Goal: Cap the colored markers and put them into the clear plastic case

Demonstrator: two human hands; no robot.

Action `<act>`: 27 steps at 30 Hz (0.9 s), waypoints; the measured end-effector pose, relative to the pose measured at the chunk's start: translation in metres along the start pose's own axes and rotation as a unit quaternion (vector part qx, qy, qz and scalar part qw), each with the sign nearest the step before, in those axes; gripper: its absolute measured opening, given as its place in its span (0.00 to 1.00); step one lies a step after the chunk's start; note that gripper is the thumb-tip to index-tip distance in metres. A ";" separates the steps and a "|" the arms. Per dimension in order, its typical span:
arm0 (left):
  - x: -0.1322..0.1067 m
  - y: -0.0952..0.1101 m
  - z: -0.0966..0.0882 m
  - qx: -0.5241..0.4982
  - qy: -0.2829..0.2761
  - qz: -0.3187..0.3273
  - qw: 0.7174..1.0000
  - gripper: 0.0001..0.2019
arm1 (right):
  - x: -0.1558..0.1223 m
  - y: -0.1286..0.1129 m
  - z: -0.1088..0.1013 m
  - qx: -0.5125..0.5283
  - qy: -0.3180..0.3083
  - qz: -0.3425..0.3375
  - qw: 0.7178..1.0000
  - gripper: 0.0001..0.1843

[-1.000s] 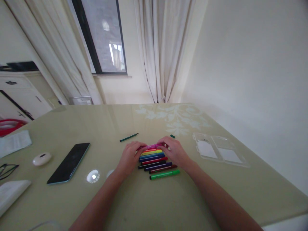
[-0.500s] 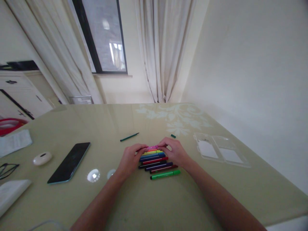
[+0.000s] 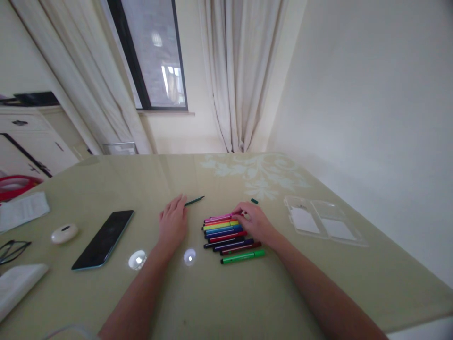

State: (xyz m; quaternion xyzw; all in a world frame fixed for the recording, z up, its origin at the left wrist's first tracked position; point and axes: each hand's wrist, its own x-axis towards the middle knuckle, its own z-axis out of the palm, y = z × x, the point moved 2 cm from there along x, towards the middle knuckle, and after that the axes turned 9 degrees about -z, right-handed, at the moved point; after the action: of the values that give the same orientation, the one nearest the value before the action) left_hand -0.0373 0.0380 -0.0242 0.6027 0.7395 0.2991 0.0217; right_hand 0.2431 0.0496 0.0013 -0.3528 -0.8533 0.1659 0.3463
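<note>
A row of several coloured markers lies side by side on the pale green table, with a green marker a little apart at the near end. My right hand rests at the row's far right end, fingertips pinching the pink marker. My left hand lies flat on the table left of the row, fingers stretched toward an uncapped dark green marker. A small green cap lies just beyond my right hand.
A clear plastic case lies open at the right. A black phone, a white round object, glasses, folded paper and a white object sit at the left. Curtains and a window stand behind the table.
My left hand has let go of the marker row and moved left and away, now flat near the dark green marker. My right hand stays at the pink marker.
</note>
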 end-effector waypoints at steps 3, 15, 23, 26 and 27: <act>0.001 -0.011 0.003 0.053 -0.025 -0.025 0.998 0.22 | 0.000 0.003 0.002 -0.016 -0.019 -0.002 1.000 0.04; 0.005 0.005 -0.003 -0.130 -0.050 0.004 0.990 0.15 | -0.014 0.069 -0.024 -0.187 0.093 0.143 0.967 0.04; -0.006 0.030 -0.007 -0.230 -0.085 0.034 0.969 0.14 | -0.009 0.057 -0.020 -0.100 0.069 0.115 0.986 0.04; -0.008 0.033 -0.008 -0.234 -0.092 0.033 0.967 0.14 | -0.002 0.034 -0.019 0.001 0.071 0.058 0.996 0.05; -0.008 0.033 -0.008 -0.236 -0.094 0.032 0.967 0.14 | 0.000 0.027 -0.019 0.021 0.077 0.041 0.996 0.06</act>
State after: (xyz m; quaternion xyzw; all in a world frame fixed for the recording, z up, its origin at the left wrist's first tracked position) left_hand -0.0095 0.0300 -0.0047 0.6294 0.6229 0.4075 0.2232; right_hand 0.2696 0.0686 0.0003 -0.3921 -0.8051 0.1703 0.4112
